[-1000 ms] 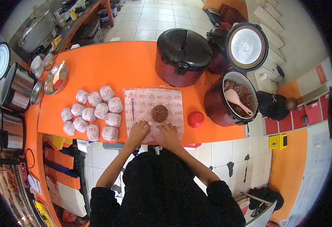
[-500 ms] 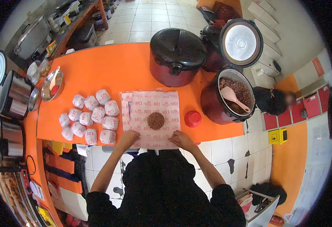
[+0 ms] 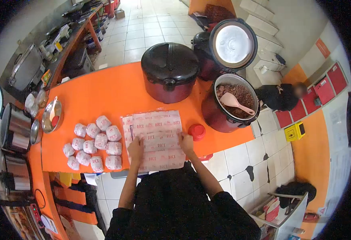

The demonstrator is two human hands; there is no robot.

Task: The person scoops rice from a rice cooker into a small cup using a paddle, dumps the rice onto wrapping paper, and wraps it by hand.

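Observation:
A sheet of printed wrapping paper (image 3: pixel 161 141) lies on a stack of similar sheets, its near edge folded up and away from me. The mound of brown rice is hidden under this fold. My left hand (image 3: pixel 135 149) is closed on the fold's left side, and my right hand (image 3: pixel 186 143) grips its right side. Just beyond my right hand stands a red round mould or cup (image 3: pixel 197 132). To the left sit several paper-wrapped bundles (image 3: pixel 89 146) with the same red print.
On the right, an open rice cooker (image 3: pixel 233 104) holds brown rice and a pink rice paddle (image 3: pixel 234 103). A lidded cooker (image 3: pixel 170 72) stands behind the paper. A metal bowl (image 3: pixel 52 120) with a spoon is at the left. Another person (image 3: pixel 279 97) is at the far right.
Both hands have moved away from me, folding the paper's near edge over the rice, which was uncovered before. The camera view has shifted too.

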